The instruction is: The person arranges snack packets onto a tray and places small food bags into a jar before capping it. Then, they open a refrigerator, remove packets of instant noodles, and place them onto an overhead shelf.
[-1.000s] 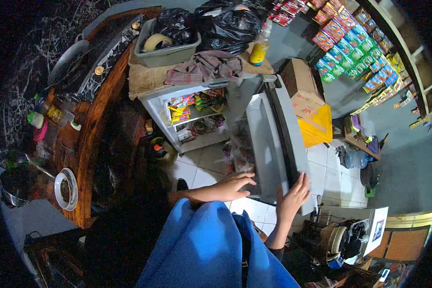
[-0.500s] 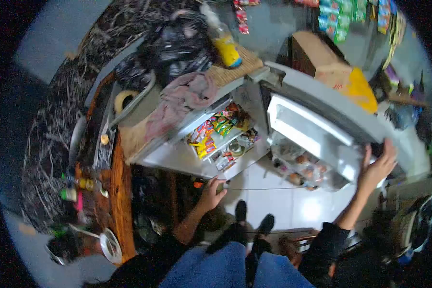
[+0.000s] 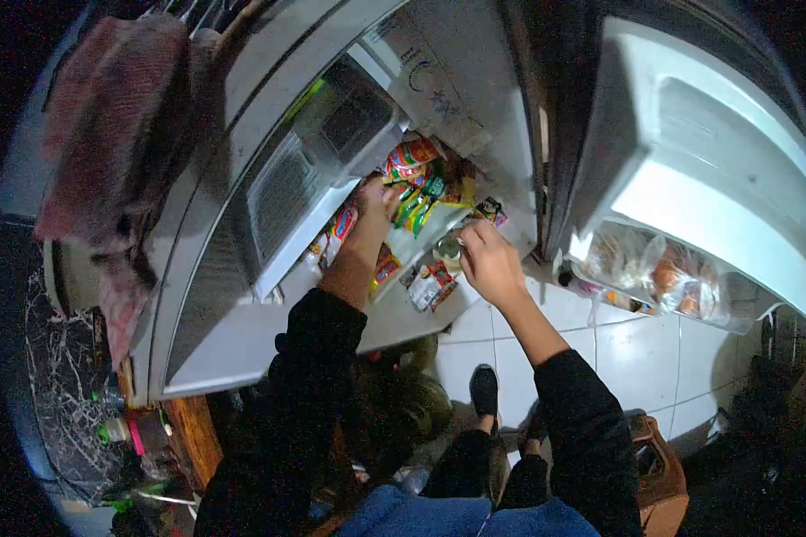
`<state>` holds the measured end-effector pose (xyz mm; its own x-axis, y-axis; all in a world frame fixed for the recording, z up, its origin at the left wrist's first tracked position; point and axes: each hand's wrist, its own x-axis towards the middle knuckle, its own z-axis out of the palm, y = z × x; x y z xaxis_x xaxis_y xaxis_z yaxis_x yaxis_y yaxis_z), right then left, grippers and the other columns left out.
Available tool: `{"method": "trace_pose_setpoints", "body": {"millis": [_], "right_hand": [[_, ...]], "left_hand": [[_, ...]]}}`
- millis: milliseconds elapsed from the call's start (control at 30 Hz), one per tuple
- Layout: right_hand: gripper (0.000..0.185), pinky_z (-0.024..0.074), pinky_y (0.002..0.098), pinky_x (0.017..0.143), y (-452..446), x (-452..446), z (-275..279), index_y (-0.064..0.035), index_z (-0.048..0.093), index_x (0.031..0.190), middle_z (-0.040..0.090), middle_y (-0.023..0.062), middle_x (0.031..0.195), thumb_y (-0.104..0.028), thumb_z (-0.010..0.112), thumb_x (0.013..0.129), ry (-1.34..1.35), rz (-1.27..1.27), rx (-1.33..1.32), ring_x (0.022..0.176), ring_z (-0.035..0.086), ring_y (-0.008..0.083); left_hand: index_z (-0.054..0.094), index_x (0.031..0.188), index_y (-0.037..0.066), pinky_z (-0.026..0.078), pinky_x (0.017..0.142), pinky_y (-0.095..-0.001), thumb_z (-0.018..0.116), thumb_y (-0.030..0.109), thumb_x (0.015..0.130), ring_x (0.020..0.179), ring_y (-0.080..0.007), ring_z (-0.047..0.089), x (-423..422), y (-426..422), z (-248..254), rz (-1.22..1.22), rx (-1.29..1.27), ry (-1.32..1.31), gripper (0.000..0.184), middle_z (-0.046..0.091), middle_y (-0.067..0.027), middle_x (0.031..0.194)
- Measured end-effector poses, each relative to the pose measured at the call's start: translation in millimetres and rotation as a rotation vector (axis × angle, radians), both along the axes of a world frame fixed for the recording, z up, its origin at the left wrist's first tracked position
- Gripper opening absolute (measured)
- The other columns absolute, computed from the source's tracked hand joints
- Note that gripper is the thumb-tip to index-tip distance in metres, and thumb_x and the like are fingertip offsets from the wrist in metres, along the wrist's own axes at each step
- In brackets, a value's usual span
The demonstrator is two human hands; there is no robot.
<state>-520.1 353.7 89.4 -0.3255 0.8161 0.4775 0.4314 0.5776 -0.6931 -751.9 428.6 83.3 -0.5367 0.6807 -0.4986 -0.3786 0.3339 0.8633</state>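
Observation:
My left hand (image 3: 378, 201) reaches into the open fridge compartment, among colourful sachets (image 3: 414, 208) in a white tray (image 3: 403, 258). Its fingers are partly hidden by the packets and blurred. Beside the tray's right edge is my right hand (image 3: 493, 264), its fingers bent and closed next to a round, clear glass-like container (image 3: 448, 254). What those fingertips grip, if anything, is hidden. A red and white packet (image 3: 432, 286) lies on the compartment floor, below the container.
The fridge door (image 3: 734, 161) stands open on the right, its shelf (image 3: 690, 300) holding bagged items. A clear plastic drawer (image 3: 331, 134) sits above the tray. A pink cloth (image 3: 116, 125) hangs at left. A brown crate (image 3: 661, 479) stands by my feet.
My right hand has left the door's edge and gone into the compartment. My left hand has moved from the front edge in among the sachets. My view is closer to the fridge.

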Motion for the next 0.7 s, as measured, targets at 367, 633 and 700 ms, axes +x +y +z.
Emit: {"method": "trace_pose_setpoints", "body": {"millis": [367, 633, 700], "right_hand": [[0.045, 0.0213, 0.0358, 0.100, 122.7, -103.9, -90.0, -0.0069, 0.037, 0.124, 0.030, 0.0180, 0.131, -0.026, 0.045, 0.084, 0.465, 0.027, -0.583, 0.124, 0.024, 0.0313], [0.028, 0.0362, 0.0335, 0.088, 141.9, -135.0, -89.4, -0.0034, 0.055, 0.107, 0.056, 0.0143, 0.103, -0.020, 0.044, 0.086, 0.680, -0.149, -0.512, 0.103, 0.049, 0.0266], [0.027, 0.0387, 0.0324, 0.083, 142.0, -126.0, -83.7, -0.0027, 0.057, 0.103, 0.058, 0.0126, 0.098, -0.020, 0.046, 0.086, 0.569, -0.217, -0.497, 0.096, 0.052, 0.0240]], "left_hand": [[0.042, 0.117, 0.014, 0.038, 0.089, -0.0397, 0.048, 0.018, 0.079, 0.112, -0.0250, 0.040, -58.7, 55.3, -37.5, -0.264, 0.334, 0.301, 0.039, 0.042, -0.0047, 0.119], [0.046, 0.112, 0.012, 0.035, 0.093, -0.0432, 0.047, 0.018, 0.082, 0.111, -0.0276, 0.041, -57.2, 15.8, -55.8, -0.414, 0.531, 0.596, 0.031, 0.045, -0.0042, 0.117], [0.047, 0.111, 0.011, 0.034, 0.094, -0.0441, 0.046, 0.017, 0.083, 0.111, -0.0283, 0.041, -57.6, 17.0, -57.7, -0.443, 0.582, 0.647, 0.029, 0.046, -0.0041, 0.117]]}}
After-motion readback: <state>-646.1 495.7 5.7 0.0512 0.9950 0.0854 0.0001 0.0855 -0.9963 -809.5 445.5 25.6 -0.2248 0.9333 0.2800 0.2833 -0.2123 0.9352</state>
